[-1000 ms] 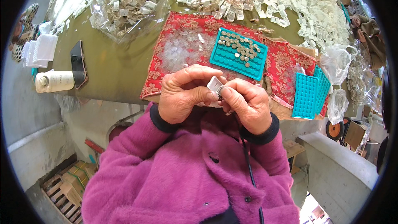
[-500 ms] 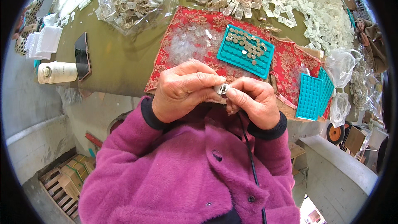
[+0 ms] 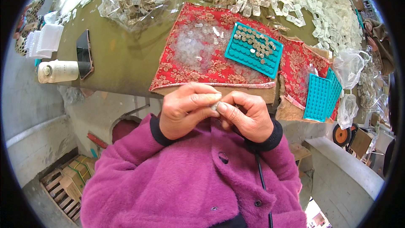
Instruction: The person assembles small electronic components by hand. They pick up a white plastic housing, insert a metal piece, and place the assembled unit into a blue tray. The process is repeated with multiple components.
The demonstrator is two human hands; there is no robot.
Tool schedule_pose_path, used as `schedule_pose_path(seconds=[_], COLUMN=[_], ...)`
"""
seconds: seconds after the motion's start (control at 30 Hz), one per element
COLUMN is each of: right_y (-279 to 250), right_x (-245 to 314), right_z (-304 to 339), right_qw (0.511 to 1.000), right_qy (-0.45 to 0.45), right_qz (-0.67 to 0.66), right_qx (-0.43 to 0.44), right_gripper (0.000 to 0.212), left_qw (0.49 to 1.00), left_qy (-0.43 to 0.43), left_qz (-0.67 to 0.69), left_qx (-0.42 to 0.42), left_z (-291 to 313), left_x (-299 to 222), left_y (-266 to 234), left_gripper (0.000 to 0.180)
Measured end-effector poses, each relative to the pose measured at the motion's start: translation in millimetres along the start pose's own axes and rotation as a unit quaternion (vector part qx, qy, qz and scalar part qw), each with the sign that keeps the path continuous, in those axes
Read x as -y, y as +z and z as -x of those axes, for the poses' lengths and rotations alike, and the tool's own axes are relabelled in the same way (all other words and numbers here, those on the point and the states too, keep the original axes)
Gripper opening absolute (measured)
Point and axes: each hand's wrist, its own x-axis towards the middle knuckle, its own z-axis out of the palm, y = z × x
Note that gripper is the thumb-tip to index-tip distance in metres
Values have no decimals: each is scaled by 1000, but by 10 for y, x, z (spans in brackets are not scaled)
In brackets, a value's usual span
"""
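In front of my chest, my left hand [image 3: 185,109] and my right hand [image 3: 251,117] meet with fingertips pinched together. Between them is a small whitish plastic piece [image 3: 214,106], mostly covered by the thumbs and fingers. Both hands are closed on it. Just beyond them lies a red floral cloth [image 3: 202,77] with a pile of small clear plastic bits [image 3: 192,44]. A teal tray [image 3: 242,61] with rows of round hollows rests on the cloth, holding several small round silvery discs [image 3: 254,41] towards its far side.
Two more teal trays [image 3: 317,98] lean at the right. Heaps of clear plastic pieces [image 3: 333,17] cover the far right, and a bag of similar pieces [image 3: 139,0] lies at the back. A phone [image 3: 84,54] and a white bottle [image 3: 59,71] are on the left.
Both hands have drawn down closer to my body, still pinching the small piece. The piece showed more plainly before and is now mostly hidden by the fingers.
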Motion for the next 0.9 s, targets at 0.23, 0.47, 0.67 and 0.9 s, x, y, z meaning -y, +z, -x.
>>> schedule_pose_path(seconds=[0.23, 0.47, 0.67, 0.9], right_y=[-17, 111, 148, 130], right_x=[-4, -37, -58, -29], right_z=[-349, -702, -730, -660], right_qw=[825, 747, 745, 776], right_qy=[-305, -337, -325, -300], right_qz=[413, 525, 544, 513], right_qx=[-235, -232, -211, -210], right_gripper=[13, 21, 19, 14], left_qw=[963, 935, 926, 876], left_qy=[-135, -214, -200, -225], left_qz=[228, 277, 308, 416], left_qx=[-45, -58, -83, -99], left_z=[34, 93, 44, -3], left_x=[117, 159, 217, 170], left_y=[-430, -526, -558, -546], left_gripper=[32, 19, 31, 33])
